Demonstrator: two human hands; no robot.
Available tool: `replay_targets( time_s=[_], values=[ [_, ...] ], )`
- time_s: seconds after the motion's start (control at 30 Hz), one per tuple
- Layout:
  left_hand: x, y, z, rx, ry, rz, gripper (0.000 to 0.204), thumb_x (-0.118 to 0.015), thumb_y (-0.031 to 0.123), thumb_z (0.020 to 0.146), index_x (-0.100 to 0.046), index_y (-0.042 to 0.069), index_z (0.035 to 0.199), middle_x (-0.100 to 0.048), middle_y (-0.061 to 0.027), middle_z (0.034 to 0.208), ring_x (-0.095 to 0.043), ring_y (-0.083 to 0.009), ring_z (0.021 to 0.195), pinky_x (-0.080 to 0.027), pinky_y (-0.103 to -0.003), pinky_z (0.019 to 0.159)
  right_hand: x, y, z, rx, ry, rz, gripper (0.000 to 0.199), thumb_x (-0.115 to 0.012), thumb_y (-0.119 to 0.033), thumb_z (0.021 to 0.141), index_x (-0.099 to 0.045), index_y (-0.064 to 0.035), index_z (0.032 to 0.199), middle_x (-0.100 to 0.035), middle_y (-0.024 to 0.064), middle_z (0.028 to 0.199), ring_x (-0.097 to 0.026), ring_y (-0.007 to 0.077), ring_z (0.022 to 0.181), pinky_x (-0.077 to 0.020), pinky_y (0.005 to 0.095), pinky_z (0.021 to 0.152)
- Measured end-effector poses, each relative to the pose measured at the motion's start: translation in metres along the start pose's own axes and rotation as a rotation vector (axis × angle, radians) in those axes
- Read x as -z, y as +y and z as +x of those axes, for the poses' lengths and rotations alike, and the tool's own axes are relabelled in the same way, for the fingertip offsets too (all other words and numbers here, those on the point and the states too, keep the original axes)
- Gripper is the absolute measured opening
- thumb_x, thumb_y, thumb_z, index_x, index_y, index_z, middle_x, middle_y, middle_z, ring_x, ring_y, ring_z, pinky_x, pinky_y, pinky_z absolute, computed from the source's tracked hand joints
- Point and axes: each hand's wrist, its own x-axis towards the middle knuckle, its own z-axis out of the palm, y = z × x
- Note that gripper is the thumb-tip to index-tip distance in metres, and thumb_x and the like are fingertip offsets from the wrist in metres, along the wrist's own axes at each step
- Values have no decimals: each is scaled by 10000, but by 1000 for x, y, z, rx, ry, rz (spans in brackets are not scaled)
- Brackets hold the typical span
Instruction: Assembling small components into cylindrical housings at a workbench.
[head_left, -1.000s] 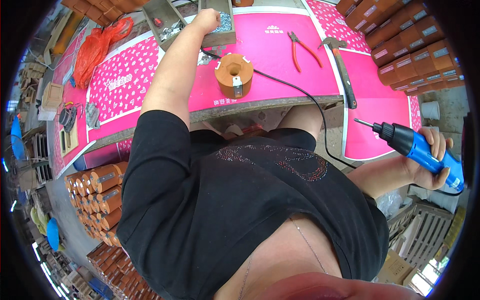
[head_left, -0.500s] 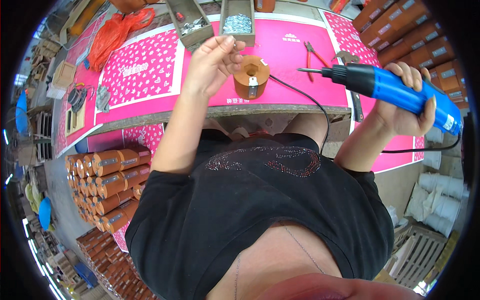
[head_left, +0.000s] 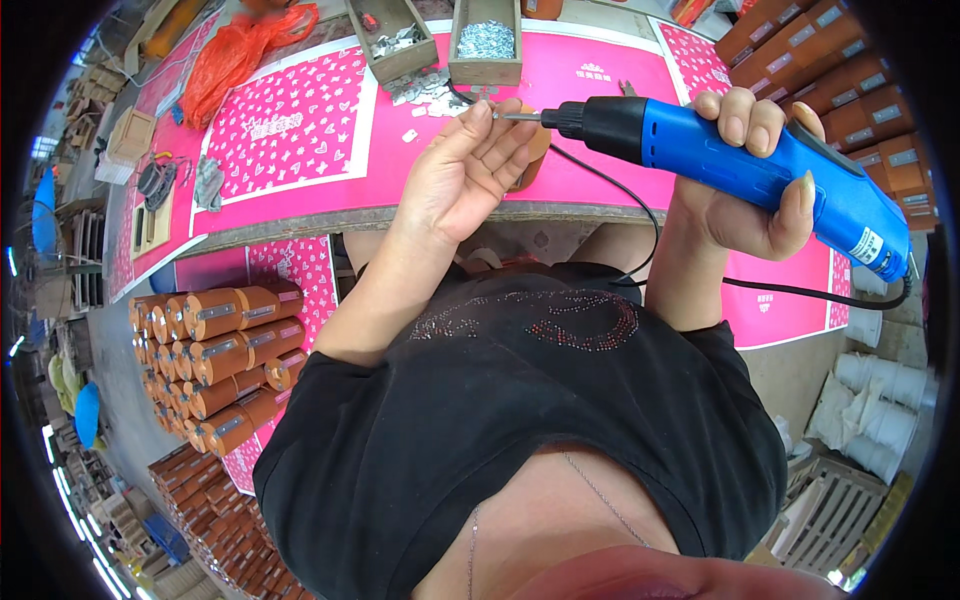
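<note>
Moved since earlier: left hand point(head_left: 465, 175) pinches something small at tip of blue electric screwdriver point(head_left: 745, 165), gripped by right hand point(head_left: 745, 195); seat it squarely.

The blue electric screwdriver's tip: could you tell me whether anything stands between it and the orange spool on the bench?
Yes. The left hand is at the bit of the blue electric screwdriver, fingertips pinching at its tip, and it covers most of the orange spool behind. The right hand grips the tool's body.
</note>
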Motion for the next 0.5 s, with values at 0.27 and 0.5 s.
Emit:
replay_targets(
  time_s=[0.27,0.5],
  values=[
    [-1,-4,0,10,-77,42,236,-518,208,873,-563,17,1004,-610,-95,970,-592,-215,936,-488,-341,823,-2,-4,-3,11,-41,-35,502,-423,-237,808,-312,-11,1243,-523,131,874,-522,242,821,-435,441,784],
    [-2,-5,-3,-7,-138,111,251,-524,205,870,-561,14,1029,-610,-91,985,-596,-215,934,-490,-322,797,-1,-12,0,-9,-90,-44,517,-426,-246,810,-303,-11,1254,-521,126,892,-516,237,827,-429,441,786]
  ],
)
